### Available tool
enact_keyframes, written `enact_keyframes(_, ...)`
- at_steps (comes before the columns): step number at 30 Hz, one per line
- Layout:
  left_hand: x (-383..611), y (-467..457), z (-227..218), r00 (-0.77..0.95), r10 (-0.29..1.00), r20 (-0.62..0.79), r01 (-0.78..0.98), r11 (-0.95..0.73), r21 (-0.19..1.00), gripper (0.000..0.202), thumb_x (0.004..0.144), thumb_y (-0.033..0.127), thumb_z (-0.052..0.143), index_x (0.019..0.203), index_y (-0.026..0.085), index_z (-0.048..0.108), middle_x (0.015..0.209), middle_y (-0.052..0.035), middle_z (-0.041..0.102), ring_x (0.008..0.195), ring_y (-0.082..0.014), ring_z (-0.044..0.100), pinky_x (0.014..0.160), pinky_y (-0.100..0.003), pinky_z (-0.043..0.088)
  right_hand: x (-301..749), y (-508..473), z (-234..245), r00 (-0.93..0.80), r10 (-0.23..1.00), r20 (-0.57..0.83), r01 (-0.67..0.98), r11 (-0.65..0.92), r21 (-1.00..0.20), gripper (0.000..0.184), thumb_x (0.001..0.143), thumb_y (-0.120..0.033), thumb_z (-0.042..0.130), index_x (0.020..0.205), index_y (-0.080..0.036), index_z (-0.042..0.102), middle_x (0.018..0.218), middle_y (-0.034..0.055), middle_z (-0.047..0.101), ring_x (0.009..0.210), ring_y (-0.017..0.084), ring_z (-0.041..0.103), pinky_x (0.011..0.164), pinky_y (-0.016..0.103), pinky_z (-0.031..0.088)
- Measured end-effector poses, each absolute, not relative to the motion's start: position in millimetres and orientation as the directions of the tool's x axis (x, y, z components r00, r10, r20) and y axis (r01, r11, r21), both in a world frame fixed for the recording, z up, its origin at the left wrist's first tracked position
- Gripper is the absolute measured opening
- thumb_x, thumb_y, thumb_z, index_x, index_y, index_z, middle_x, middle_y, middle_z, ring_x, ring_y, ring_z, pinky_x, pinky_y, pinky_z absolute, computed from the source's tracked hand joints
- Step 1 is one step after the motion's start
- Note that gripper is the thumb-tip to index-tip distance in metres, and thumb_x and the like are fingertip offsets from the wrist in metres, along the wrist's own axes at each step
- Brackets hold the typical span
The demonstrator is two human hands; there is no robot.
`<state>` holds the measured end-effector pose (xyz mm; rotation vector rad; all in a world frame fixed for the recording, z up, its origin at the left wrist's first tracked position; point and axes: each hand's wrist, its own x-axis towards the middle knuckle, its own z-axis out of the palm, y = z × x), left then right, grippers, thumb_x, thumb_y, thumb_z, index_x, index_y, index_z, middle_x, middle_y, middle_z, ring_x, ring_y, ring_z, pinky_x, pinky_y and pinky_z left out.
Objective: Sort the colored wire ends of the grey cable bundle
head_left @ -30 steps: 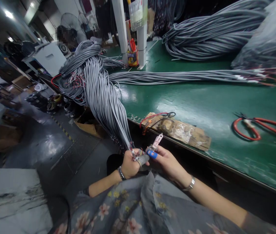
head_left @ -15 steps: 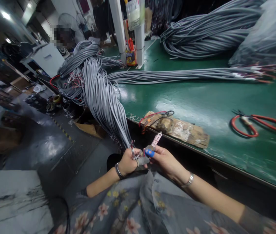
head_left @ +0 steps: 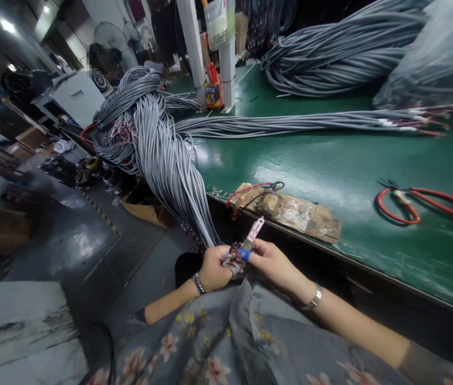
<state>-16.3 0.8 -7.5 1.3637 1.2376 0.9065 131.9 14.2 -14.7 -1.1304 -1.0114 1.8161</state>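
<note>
A thick bundle of grey cables (head_left: 170,160) hangs over the table's near edge down to my hands. My left hand (head_left: 215,270) is closed around its lower ends, where stripped, dark and reddish wire ends (head_left: 234,256) stick out past the fingers. Touching those wire ends is my right hand (head_left: 278,264), its thumb wrapped in blue tape. It is closed in a pinch on a flat pink-handled tool (head_left: 255,229) with a hole at the end of its handle. The tool's working end is hidden by my fingers.
On the green table (head_left: 330,166) lie a worn wooden board (head_left: 306,216), red-handled pliers (head_left: 400,200) and a straight row of grey cables (head_left: 290,124). A large cable coil (head_left: 338,59) lies behind. A white post (head_left: 227,75) stands at the back.
My left hand has turned slightly, and more of the coloured wire ends now show between the hands. My right hand keeps its pinch on the pink-handled tool, almost in place.
</note>
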Motion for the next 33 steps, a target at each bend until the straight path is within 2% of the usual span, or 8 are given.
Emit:
enact_keyframes(6,-16.0,0.4,-5.3,0.159,0.979,-0.128,0.16,0.102,0.982,0.038,0.063,0.046,0.076,0.051,0.014,0.057,0.048,0.0014,0.052,0.048,-0.009,0.045,0.049,-0.021,0.038,132.2,11.1,-8.4,-0.33,0.886,-0.326,-0.229,-0.41,-0.883,0.041,0.053,-0.049,0.083,0.067,-0.019,0.06,0.059,-0.0024,0.061,0.054,0.013,0.054,0.056,0.027,0.042)
enact_keyframes(12,-20.4,2.5,-9.3,0.184,0.968,-0.173,0.08,0.161,0.984,0.042,0.067,0.052,0.074,0.057,0.013,0.061,0.05,-0.0015,0.058,0.05,-0.0102,0.049,0.053,-0.023,0.04,131.1,5.7,-11.1,-0.34,0.892,-0.297,-0.334,-0.409,-0.849,0.041,0.059,-0.052,0.08,0.07,-0.019,0.059,0.055,-0.0017,0.061,0.055,0.013,0.053,0.057,0.027,0.04)
enact_keyframes(18,-27.0,5.1,-9.7,0.328,0.915,-0.236,0.158,0.193,0.968,0.041,0.063,0.05,0.077,0.056,0.012,0.062,0.053,-0.0014,0.06,0.05,-0.009,0.048,0.052,-0.022,0.038,132.6,7.2,-14.7,-0.345,0.903,-0.256,-0.256,-0.353,-0.9,0.041,0.055,-0.055,0.081,0.066,-0.021,0.06,0.056,-0.0008,0.063,0.056,0.015,0.054,0.062,0.031,0.045)
enact_keyframes(25,-23.4,0.2,-11.6,0.183,0.971,-0.157,0.085,0.144,0.986,0.042,0.069,0.052,0.072,0.053,0.014,0.063,0.05,-0.0022,0.057,0.052,-0.0111,0.049,0.055,-0.024,0.04,132.6,8.1,-18.2,-0.266,0.922,-0.282,-0.227,-0.344,-0.911,0.047,0.053,-0.06,0.08,0.068,-0.019,0.062,0.063,0.0005,0.062,0.059,0.015,0.052,0.06,0.03,0.044)
enact_keyframes(33,-18.0,0.0,-3.1,0.092,0.984,-0.153,0.055,0.149,0.987,0.044,0.069,0.054,0.071,0.05,0.015,0.063,0.047,-0.003,0.058,0.05,-0.0121,0.051,0.053,-0.024,0.041,131.8,3.5,-18.3,-0.253,0.924,-0.288,-0.284,-0.355,-0.891,0.044,0.058,-0.057,0.079,0.068,-0.019,0.06,0.066,0.0005,0.061,0.063,0.015,0.051,0.062,0.03,0.043)
